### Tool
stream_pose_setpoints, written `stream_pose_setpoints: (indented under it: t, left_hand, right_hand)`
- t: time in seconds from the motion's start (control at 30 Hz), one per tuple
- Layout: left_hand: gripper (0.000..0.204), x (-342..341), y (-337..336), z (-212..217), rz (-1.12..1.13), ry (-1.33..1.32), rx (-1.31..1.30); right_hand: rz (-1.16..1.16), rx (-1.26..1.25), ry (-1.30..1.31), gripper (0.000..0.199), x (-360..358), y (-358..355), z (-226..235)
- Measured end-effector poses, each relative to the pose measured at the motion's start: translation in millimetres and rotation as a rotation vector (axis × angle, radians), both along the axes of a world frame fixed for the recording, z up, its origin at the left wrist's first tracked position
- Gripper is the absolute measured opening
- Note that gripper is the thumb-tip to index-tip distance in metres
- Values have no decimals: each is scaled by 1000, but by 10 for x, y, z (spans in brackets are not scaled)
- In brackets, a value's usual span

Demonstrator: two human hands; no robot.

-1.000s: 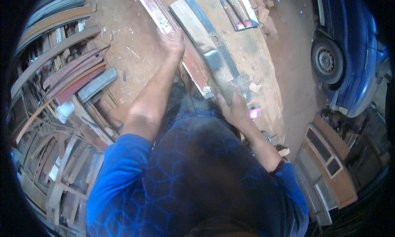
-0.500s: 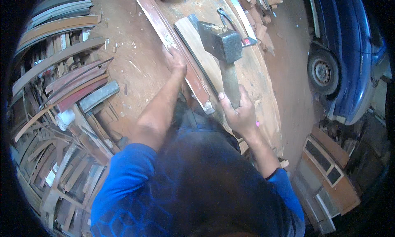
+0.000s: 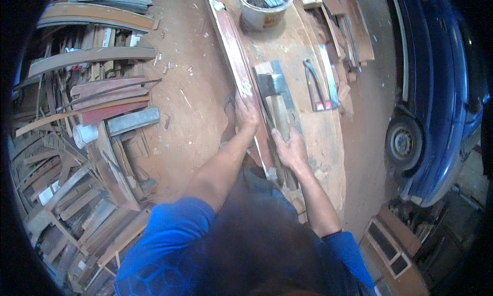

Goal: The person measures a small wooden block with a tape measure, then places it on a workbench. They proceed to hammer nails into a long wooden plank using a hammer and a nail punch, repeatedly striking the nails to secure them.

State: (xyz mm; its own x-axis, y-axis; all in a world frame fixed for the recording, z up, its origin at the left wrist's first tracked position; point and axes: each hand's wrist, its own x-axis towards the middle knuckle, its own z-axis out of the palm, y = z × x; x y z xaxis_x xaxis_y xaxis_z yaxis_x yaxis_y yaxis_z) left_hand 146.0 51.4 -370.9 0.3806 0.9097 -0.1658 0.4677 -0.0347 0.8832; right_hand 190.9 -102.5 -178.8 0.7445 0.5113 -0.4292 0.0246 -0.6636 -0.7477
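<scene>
My left hand (image 3: 247, 116) is wrapped round the edge of a long reddish wooden strip (image 3: 232, 45), which has patches of white on its face and runs away from my body. In my right hand (image 3: 291, 149) is the handle of a heavy sledge-type hammer (image 3: 278, 111). Its dark metal head (image 3: 273, 84) is low over a short board (image 3: 264, 68) just right of the strip; whether it touches is unclear. Beyond my right hand, pincers (image 3: 314, 82) and a try square (image 3: 329, 82) with a metal blade lie on the wooden bench top (image 3: 323, 136).
A white bucket (image 3: 264, 19) with dark contents stands at the bench's far end. Wood offcuts (image 3: 354, 29) lie beyond its right side. Stacked timber and frames (image 3: 87, 106) fill the left. A blue car (image 3: 436, 90) stands at right, a wooden door-like panel (image 3: 393, 252) below it.
The hammer has come down from its raised position to low over the board, my right hand with it. My left hand still grips the strip. The view has shifted, showing more of the bucket.
</scene>
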Motion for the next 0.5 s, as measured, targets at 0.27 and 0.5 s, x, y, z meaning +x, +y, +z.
stream_pose_setpoints:
  t: [0.27, 0.5]
  left_hand:
    - [56, 105, 26, 362, 31, 15, 84]
    - [54, 133, 50, 572, -16, -20, -13]
  right_hand:
    - [-4, 108, -80, 54, 398, 668, 61]
    - [150, -199, -37, 57, 723, 978, -236]
